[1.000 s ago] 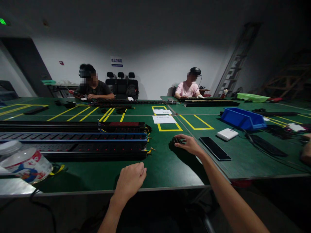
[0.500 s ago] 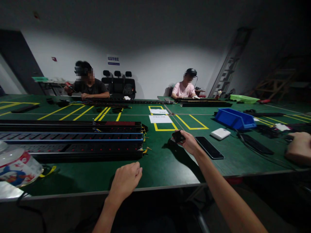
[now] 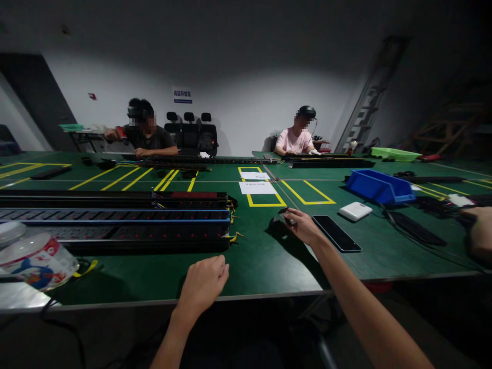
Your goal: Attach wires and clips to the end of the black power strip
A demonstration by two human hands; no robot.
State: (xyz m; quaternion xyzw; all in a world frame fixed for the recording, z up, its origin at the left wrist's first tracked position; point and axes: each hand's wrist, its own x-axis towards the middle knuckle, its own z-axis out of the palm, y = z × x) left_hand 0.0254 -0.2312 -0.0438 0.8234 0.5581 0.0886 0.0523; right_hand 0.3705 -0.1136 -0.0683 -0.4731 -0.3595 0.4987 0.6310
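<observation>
My right hand point(image 3: 304, 225) pinches a small flat black piece point(image 3: 283, 211) between thumb and fingers, a little above the green table point(image 3: 261, 269); its exact kind does not show. A dark shadow falls on the tabletop below it. Just right of that hand lies a smartphone point(image 3: 337, 233), dark screen up. My left hand point(image 3: 204, 282) rests closed at the table's near edge, fingers curled under with nothing visible in them. Beyond it to the left lie long black slatted strips point(image 3: 115, 233) with red dots, blue edging and yellow-tipped wires at their ends.
A white box-shaped device point(image 3: 355, 210) and a blue bin point(image 3: 378, 187) stand on the right, with black cables nearby. Another person's hand point(image 3: 482, 230) is at the right edge. A plastic jar point(image 3: 38, 261) sits left. Two co-workers sit across, by paper sheets point(image 3: 258, 188).
The black piece has turned in my right hand and now appears thinner. My left hand stays at the table edge. The whole view has shifted slightly. The far-left co-worker's red tool has moved.
</observation>
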